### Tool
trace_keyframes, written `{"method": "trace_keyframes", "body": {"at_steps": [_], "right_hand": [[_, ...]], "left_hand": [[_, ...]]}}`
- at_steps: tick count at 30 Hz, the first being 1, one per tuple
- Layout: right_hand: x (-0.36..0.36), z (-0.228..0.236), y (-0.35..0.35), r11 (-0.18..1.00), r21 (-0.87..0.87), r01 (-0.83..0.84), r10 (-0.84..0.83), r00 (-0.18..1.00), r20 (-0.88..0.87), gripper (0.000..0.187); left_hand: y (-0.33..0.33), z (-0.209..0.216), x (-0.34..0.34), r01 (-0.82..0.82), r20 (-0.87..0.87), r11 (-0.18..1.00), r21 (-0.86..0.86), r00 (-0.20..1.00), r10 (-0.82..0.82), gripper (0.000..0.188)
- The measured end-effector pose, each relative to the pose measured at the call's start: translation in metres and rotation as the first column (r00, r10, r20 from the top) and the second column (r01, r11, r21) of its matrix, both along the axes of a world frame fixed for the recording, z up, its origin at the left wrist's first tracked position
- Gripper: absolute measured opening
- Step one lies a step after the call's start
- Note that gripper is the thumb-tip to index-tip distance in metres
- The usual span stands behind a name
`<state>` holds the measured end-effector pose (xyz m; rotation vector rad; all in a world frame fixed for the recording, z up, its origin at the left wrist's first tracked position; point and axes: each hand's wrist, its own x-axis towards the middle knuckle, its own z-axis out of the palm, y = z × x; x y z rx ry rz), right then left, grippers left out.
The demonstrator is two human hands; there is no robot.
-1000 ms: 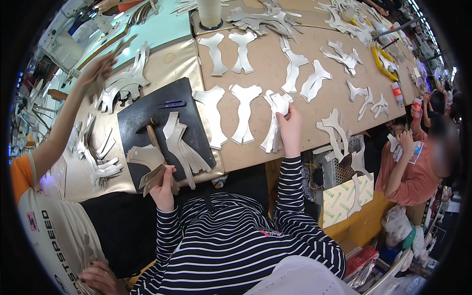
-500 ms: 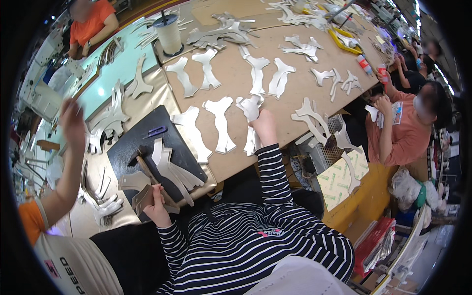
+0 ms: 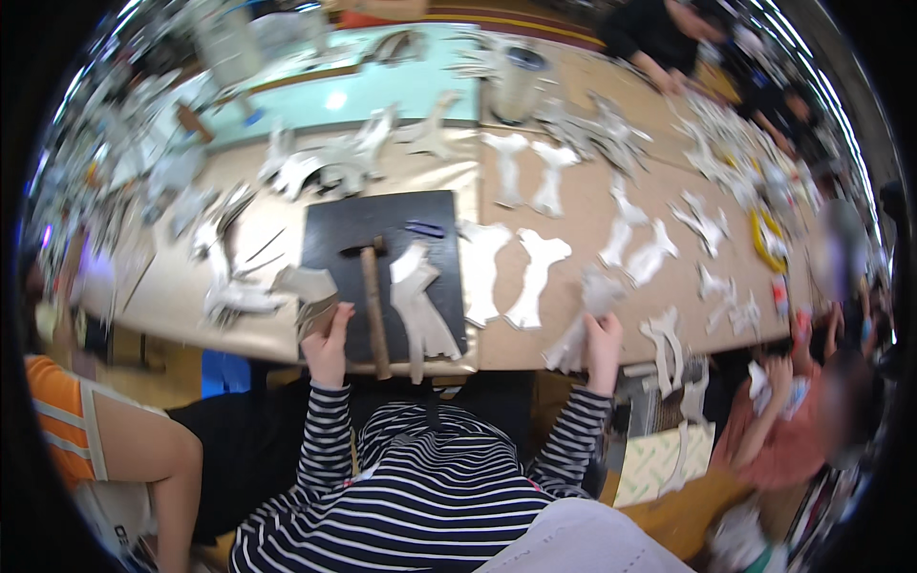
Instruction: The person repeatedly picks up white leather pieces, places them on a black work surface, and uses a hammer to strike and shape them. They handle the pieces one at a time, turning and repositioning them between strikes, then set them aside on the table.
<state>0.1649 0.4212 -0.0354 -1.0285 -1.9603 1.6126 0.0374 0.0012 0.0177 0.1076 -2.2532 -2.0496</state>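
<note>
My left hand [image 3: 328, 346] grips a small stack of grey, leather-like cut pieces [image 3: 313, 298] at the front left corner of a black board [image 3: 330, 220]. On that board lie a hammer [image 3: 375, 310] with a wooden handle, a purple-blue cutter [image 3: 425, 229] and a fanned stack of pale cut pieces [image 3: 417, 310]. Farther right, my right hand [image 3: 603, 346] is closed on a whitish cut piece [image 3: 571, 346] near the table's front edge; blur hides whether it is one layer or more. Beside it, two white cut pieces [image 3: 537, 277] [image 3: 485, 272] lie flat.
More white pieces [image 3: 549, 180] lie in a row farther back, near a pale cylindrical container [image 3: 516, 88]. Loose piles [image 3: 334, 164] cover the left side. A yellow tray [image 3: 768, 241] stands at right. A co-worker's orange sleeve [image 3: 59, 411] is close on my left; another person [image 3: 774, 420] sits right.
The view has swung to the left, so the table appears shifted right. Both hands still hold their pieces. The co-worker's raised arm on the left has come down.
</note>
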Motion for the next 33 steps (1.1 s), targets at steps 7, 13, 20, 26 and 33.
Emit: {"method": "trace_keyframes", "body": {"at_steps": [7,13,20,26,33], "right_hand": [[0.016,0.062,-0.017,0.991,-0.128,0.043,-0.075,0.964,-0.257,0.02],[0.0,0.109,-0.068,0.963,-0.204,-0.179,0.062,0.877,-0.476,0.023],[-0.003,0.14,-0.143,0.879,-0.213,-0.427,0.344,0.876,-0.338,0.02],[0.012,0.148,-0.136,0.867,0.142,-0.477,0.497,0.812,-0.305,0.032],[0.016,0.151,-0.122,0.855,0.116,-0.506,0.518,0.841,-0.156,0.025]], "left_hand": [[0.003,0.026,0.004,-0.057,-0.092,0.998,0.031,0.994,0.059,0.012],[0.062,0.08,0.024,0.353,-0.167,0.82,0.451,0.936,-0.311,0.004],[0.132,0.091,0.045,0.531,0.019,0.797,0.287,0.829,-0.559,0.027],[0.132,0.082,0.053,0.531,-0.012,0.807,0.258,0.837,-0.546,0.019],[0.13,0.083,0.051,0.59,-0.04,0.786,0.183,0.804,-0.594,0.015]]}}
